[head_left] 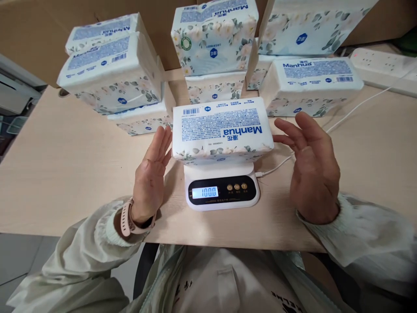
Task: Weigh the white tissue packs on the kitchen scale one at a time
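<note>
A floral pack of tissues [221, 128] lies on a white digital kitchen scale [223, 188], its printed side up. The lit display seems to read 100.0. Beside the pack's left end is my left hand [150, 180], fingers stretched and palm turned inward; whether a fingertip touches the wrapper I cannot tell. My right hand [311, 169] is at the other end with its fingers spread, the fingertips close to the pack. Neither hand grips anything. The pack hides most of the scale's weighing plate.
Stacked tissue packs stand at the back left [110, 74], back middle [213, 45] and back right [312, 82] of the wooden table [42, 174]. A white cable [345, 119] runs from the scale toward a power strip [384, 69]. Cardboard [107, 6] rises behind.
</note>
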Demonstrator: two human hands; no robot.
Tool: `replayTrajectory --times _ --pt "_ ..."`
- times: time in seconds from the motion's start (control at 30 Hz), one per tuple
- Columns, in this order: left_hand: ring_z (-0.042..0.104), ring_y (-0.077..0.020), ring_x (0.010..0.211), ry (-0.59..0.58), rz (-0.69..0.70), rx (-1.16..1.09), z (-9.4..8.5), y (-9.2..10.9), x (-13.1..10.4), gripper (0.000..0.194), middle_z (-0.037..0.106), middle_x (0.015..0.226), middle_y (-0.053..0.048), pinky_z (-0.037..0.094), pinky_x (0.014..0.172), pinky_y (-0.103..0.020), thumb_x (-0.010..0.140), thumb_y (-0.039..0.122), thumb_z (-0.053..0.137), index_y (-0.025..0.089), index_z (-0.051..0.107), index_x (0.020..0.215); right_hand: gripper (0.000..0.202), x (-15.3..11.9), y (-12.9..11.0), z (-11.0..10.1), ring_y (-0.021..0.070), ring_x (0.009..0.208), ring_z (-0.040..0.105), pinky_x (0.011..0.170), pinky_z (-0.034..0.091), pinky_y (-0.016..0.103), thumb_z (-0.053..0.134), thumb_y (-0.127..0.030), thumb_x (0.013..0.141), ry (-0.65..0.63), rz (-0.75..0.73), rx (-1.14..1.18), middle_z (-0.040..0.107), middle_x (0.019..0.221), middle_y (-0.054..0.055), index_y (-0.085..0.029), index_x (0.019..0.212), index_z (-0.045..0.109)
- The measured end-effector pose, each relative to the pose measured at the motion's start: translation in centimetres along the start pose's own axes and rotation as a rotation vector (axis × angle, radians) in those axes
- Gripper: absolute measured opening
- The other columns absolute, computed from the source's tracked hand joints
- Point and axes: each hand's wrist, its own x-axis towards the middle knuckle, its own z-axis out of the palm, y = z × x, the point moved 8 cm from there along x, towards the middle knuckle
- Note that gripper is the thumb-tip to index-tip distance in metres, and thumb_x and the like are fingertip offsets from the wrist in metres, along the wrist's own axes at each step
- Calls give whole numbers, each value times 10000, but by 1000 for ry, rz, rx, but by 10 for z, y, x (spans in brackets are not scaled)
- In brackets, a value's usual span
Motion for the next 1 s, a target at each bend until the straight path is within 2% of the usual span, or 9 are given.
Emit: replayTrajectory --times 0.33,0.53,0.77,0.93,1.0 --pt "373 -335 1651 -4 -7 -14 1 1 1 546 522 1682 47 292 1388 -597 1098 655 412 443 603 1564 489 0 -3 1 338 1510 592 1149 578 639 537 -449 1073 5 -15 8 680 1539 13 -451 1561 561" --pt "369 -337 1653 100 -90 -66 -1 -4 -2 533 519 1684 26 300 1391 -584 1064 643 510 409 653 1521 496 -1 -7 1 329 1495 601 1175 550 601 536 -366 1071 6 14 55 672 1549 58 -411 1563 579" --pt "399 -341 1635 126 -100 -78 -4 -6 -5 549 515 1687 20 353 1368 -567 1057 622 530 386 641 1540 503 -1 -10 -1 360 1507 580 1215 495 679 557 -381 1058 32 24 29 682 1519 75 -388 1560 587" --pt "393 -322 1638 128 -93 -53 -6 -4 -5 516 515 1685 56 358 1367 -545 1079 598 488 420 633 1542 471 -3 -13 0 344 1434 643 1180 540 663 528 -424 1078 29 23 -12 688 1521 15 -458 1545 577" --pt "398 -323 1635 130 -90 -46 -6 -4 -6 526 515 1686 50 370 1360 -541 1081 603 476 415 629 1548 468 -3 -14 0 332 1395 668 1169 548 640 525 -415 1079 39 7 -26 693 1520 0 -452 1542 583"
